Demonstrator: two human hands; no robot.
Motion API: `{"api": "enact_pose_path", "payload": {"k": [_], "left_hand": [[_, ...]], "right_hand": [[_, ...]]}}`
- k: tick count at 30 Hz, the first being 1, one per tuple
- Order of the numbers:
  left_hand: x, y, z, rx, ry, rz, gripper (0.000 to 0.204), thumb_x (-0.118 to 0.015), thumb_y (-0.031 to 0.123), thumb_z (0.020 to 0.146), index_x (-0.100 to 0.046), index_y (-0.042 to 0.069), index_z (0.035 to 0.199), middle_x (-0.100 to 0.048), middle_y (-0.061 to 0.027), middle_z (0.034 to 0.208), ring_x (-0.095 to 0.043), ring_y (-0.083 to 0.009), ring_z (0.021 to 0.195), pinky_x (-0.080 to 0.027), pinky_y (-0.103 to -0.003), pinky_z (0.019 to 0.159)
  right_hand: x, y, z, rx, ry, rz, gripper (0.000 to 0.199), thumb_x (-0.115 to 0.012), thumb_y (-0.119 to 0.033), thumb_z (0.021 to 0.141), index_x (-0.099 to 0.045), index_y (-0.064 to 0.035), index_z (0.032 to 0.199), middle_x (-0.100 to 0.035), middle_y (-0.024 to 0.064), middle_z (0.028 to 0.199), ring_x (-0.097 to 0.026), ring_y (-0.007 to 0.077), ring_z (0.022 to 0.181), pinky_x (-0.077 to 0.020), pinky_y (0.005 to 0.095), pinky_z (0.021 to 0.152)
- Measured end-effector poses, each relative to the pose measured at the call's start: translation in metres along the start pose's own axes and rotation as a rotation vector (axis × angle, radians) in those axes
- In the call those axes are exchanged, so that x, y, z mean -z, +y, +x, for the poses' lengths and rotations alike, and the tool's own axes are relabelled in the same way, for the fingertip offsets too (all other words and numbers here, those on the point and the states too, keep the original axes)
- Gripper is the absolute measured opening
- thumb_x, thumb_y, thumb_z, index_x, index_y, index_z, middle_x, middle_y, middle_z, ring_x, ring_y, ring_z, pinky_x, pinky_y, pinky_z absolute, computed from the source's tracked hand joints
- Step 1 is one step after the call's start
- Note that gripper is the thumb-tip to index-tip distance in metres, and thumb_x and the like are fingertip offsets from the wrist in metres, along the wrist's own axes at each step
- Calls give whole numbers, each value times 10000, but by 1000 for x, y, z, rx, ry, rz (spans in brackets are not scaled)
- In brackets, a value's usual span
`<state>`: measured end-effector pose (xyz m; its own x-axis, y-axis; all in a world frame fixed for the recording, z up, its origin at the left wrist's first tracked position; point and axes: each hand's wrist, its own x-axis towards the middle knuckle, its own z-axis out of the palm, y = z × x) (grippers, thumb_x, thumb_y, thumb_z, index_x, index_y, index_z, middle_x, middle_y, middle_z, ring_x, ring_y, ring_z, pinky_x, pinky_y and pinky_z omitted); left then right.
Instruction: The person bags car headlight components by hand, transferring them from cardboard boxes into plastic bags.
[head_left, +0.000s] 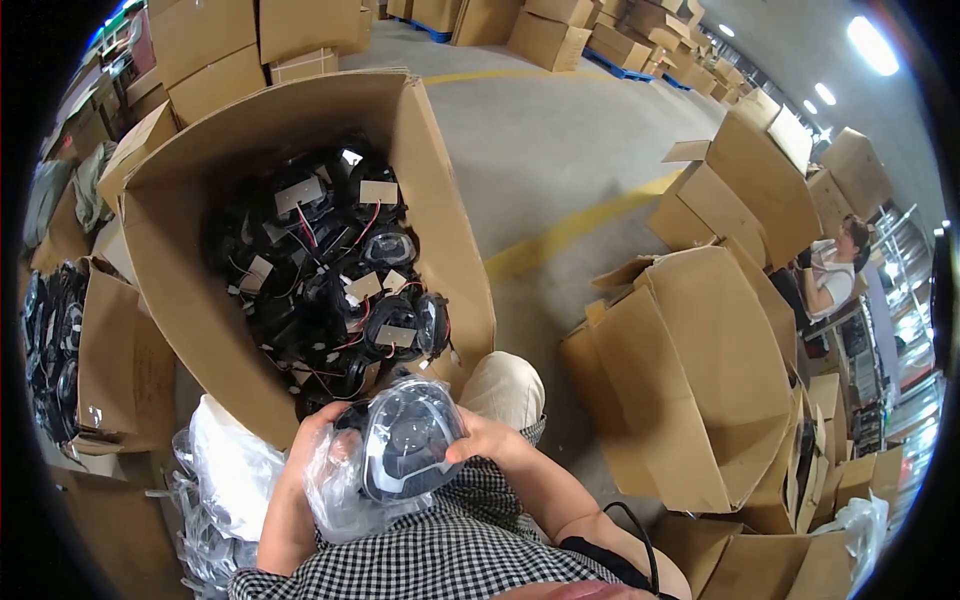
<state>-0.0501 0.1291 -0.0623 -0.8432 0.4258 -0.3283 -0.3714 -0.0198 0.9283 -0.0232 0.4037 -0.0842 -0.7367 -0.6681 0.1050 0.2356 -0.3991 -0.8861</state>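
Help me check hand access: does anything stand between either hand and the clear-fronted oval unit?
At the left hand, crumpled clear plastic film bunches between it and the clear-fronted oval unit. At the right hand, nothing visible stands between; its thumb lies at the rim.

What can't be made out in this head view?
All in the head view:
Right hand: most fingers hidden behind the clear-covered black unit.
Left hand: grip obscured by crumpled clear plastic.
Large cardboard box: floor buried under heaped black parts.
Co-worker at right: feet hidden behind nearer cartons.
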Motion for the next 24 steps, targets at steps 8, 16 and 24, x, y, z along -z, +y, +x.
{"api": "enact_pose_path", "payload": {"k": [8,16,24], "left_hand": [[32,28,36,-589,263,604,249,-558,187,902,-622,20,1075,-634,-138,1117,-598,-240,1043,-454,-322,902],[111,87,40,-330,997,1658,339,-565,6,738,-640,140,1041,-573,-97,1012,-615,-285,979,-530,-401,753],[78,96,40,39,487,1668,252,-591,270,826,-671,60,940,-659,-153,956,-654,-322,889,-541,-424,738]], "right_hand": [[13,82,-32,81,628,278,661,-659,-394,841,-440,2,1325,-556,139,1274,-578,284,1130,-473,441,975],[-3,11,-28,324,643,383,671,-570,-447,885,-368,-85,1414,-494,117,1358,-511,306,1220,-429,471,1017],[-56,33,59,-427,52,495,980,-682,-595,749,-314,8,1430,-462,181,1381,-521,308,1217,-438,449,1028]]}}
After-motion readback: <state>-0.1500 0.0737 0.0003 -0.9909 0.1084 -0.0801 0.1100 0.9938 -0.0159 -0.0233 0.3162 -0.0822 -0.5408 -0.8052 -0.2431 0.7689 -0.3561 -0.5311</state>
